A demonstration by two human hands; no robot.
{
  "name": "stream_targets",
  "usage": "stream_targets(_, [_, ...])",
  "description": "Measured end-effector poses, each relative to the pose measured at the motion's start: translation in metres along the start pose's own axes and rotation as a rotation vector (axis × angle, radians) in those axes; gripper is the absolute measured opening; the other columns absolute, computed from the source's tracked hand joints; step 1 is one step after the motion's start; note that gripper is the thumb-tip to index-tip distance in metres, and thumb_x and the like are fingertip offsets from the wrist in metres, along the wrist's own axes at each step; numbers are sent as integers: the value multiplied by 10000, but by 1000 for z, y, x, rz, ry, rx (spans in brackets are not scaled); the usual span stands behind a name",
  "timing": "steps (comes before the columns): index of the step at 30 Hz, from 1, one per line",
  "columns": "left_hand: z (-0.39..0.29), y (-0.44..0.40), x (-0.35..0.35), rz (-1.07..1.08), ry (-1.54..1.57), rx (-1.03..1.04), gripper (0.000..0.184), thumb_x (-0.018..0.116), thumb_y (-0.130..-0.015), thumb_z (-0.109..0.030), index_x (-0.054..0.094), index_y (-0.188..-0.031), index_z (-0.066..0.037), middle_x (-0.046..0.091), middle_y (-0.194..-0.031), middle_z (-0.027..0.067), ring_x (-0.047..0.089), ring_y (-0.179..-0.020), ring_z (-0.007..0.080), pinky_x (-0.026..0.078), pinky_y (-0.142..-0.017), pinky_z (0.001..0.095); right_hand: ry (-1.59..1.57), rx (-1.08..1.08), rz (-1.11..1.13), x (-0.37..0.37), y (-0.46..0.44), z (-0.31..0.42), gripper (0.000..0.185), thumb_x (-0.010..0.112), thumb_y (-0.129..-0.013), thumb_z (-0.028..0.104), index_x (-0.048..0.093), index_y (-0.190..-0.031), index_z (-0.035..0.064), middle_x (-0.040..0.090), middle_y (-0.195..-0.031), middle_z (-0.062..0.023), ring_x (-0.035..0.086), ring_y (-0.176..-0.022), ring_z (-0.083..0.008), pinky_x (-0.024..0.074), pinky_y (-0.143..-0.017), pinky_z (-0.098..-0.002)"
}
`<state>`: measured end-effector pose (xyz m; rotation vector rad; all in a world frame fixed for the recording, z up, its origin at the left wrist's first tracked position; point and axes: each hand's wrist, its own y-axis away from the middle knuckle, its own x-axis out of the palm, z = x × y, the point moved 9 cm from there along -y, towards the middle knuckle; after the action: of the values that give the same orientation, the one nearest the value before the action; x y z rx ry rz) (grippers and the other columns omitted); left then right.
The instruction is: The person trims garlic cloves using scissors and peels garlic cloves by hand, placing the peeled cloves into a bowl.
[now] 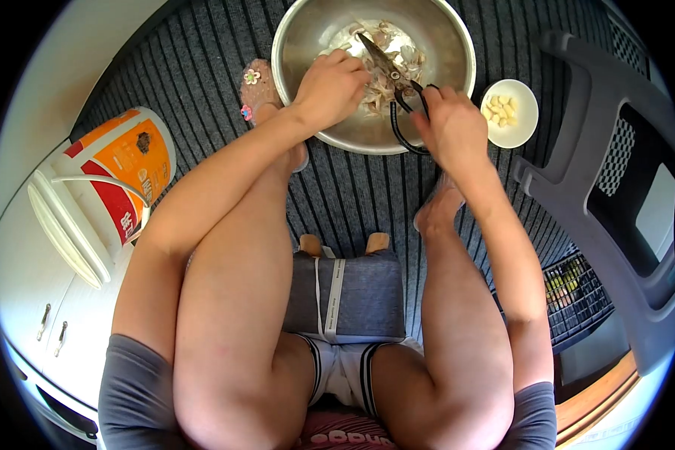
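Observation:
Over a large metal bowl [450,37] on the floor, my right hand [457,127] grips black-handled scissors [379,56], fingers in the handle loops. The scissors' blades slant up and left across the bowl, and one long handle loop hangs below. My left hand [334,88] is closed at the bowl's left side, its fingertips pinching what looks like a shrimp [372,90], mostly hidden by the fingers. Greyish, wet-looking shrimp [409,56] and a whitish patch lie in the bowl's bottom.
A small white bowl [531,112] of peeled garlic cloves [500,111] stands right of the metal bowl. Farther right is a grey plastic chair [577,135] above a black basket [577,292]. An orange and white bucket [120,161] is at left; a dark padded stool [367,300] sits between my legs.

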<state>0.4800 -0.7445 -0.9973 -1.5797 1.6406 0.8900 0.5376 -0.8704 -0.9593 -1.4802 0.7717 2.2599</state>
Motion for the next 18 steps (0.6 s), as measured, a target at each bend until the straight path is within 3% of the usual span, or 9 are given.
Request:
stream_targets(3, [-15,-3,4,83,-19,50,178,595,-733,-63,682,-887,-81,631,-939,20,549,-948,223,434,-852,350,168,-64,-88,2,1,13,303,709,-701,173,530,-924,71,596,-819,-82,608,-765,-249,478,-680,-360])
stream_targets(7, [-33,-5,20,109,16,184,245,604,-733,-74,675,-967,-95,629,-959,30,551,-968,208,427,-873,358,179,-72,-158,-11,-16,-2,244,670,-703,138,527,-891,79,577,-787,-72,591,-753,-236,439,-675,-369])
stream_targets(8, [-36,-8,24,75,6,225,268,601,-737,-72,664,-996,-95,623,-989,40,549,-979,215,432,-881,364,226,-107,-255,-17,-22,-10,199,623,-719,109,546,-901,84,577,-798,-66,587,-768,-240,428,-672,-375])
stream_targets(10, [-48,-14,30,8,-11,305,315,595,-746,-66,642,-1056,-96,610,-1050,61,544,-1002,228,441,-895,377,235,-85,-270,-30,-34,-25,427,666,-696,73,582,-1114,97,595,-899,-68,574,-858,-267,433,-739,-384])
stream_targets(13, [-59,-26,45,43,-58,291,350,578,-760,-53,612,-1106,-93,581,-1100,91,536,-1025,263,459,-897,385,249,-135,-339,-34,-46,-32,432,654,-700,55,599,-1124,116,604,-944,-51,561,-875,-263,429,-746,-376])
stream_targets(18, [-45,-25,60,258,-2,169,300,598,-744,-49,620,-1042,-75,577,-1033,104,537,-1007,292,474,-857,380,188,-166,-477,-39,-39,-23,362,621,-716,45,608,-1075,93,607,-996,-74,563,-911,-267,445,-800,-378])
